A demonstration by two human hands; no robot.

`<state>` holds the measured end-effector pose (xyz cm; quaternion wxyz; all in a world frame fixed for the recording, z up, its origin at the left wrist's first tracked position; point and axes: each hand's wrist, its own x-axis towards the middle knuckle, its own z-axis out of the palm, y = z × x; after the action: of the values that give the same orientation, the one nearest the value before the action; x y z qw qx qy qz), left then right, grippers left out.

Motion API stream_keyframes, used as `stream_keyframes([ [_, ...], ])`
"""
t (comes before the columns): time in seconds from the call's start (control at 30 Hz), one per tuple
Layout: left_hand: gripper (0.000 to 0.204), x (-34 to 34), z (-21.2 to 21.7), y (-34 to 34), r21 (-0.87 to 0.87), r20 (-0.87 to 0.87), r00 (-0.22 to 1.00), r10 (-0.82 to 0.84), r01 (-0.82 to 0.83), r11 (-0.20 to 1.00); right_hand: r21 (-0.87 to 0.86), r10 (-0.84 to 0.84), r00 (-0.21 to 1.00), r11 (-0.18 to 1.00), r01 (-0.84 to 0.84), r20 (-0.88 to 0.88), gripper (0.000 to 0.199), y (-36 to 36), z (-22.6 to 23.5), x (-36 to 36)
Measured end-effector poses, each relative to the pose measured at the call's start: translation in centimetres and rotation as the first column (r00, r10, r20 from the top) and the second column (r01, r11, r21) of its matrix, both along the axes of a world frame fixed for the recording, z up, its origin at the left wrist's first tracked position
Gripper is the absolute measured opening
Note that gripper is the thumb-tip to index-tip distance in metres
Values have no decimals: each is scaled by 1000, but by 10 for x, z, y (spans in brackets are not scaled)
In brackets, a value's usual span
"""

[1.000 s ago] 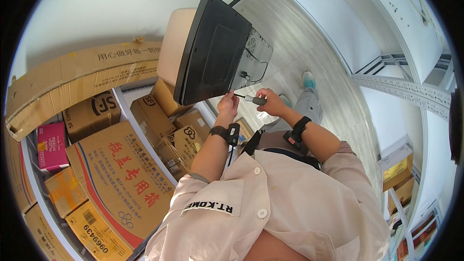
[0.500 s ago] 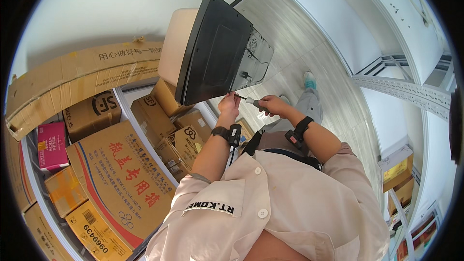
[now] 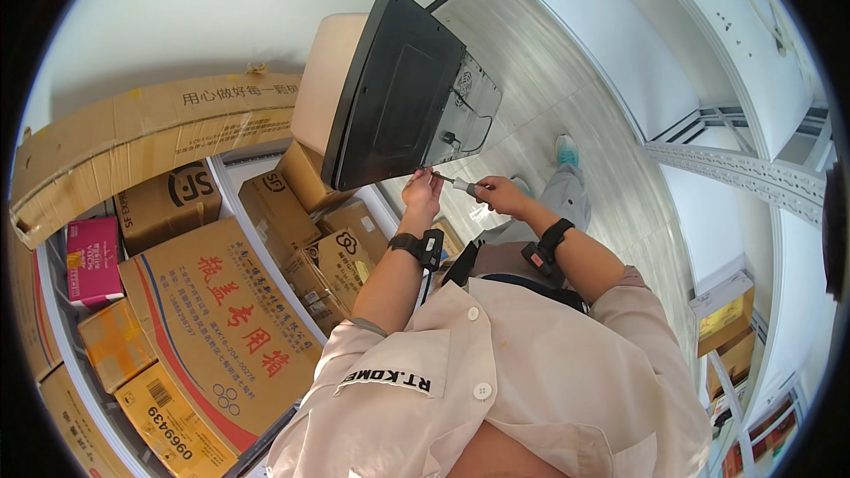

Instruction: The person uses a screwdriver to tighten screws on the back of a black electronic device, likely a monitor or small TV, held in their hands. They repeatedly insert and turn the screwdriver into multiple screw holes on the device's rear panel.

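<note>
A large appliance with a black back panel (image 3: pixel 398 93) and a pale pink body stands tilted in front of me. From one side of the panel reaches a clear, see-through section (image 3: pixel 469 115) with a black cable on it. My right hand (image 3: pixel 501 196) is closed round the grey-and-black handle of a screwdriver (image 3: pixel 461 185), whose shaft points left toward the panel's lower corner. At that corner, my left hand (image 3: pixel 422 191) has its fingers pinched together by the screwdriver's tip. What those fingers hold is too small to make out.
Cardboard boxes (image 3: pixel 221 319) fill a shelf on the left, among them a pink box (image 3: pixel 93 261). A long carton (image 3: pixel 159 146) lies across the shelf top. White metal shelving (image 3: pixel 735 168) stands on the right, with wooden-look floor (image 3: pixel 620 168) between.
The screwdriver and both hands have hardly moved; its handle is turned slightly in my right hand. The view has shifted a little.
</note>
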<state>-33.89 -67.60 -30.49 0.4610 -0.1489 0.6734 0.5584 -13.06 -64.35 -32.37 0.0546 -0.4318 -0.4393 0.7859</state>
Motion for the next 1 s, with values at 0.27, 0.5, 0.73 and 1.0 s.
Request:
stream_keyframes([
  [0.27,11,-7,-9,-5,47,15,1000,-13,12,999,23,-12,1000,1000,12,-11,34,0,1,-1],
  [0.5,10,-18,-23,-10,92,58,998,10,-16,996,11,-43,998,999,43,-35,33,1,5,-4],
  [0.73,18,-9,-8,1,-80,22,1000,-13,15,997,244,-116,993,962,120,-33,38,2,9,-1],
  [1.0,19,-3,-1,3,-123,-49,999,-9,3,992,238,-109,994,965,112,-28,38,1,11,-3],
])
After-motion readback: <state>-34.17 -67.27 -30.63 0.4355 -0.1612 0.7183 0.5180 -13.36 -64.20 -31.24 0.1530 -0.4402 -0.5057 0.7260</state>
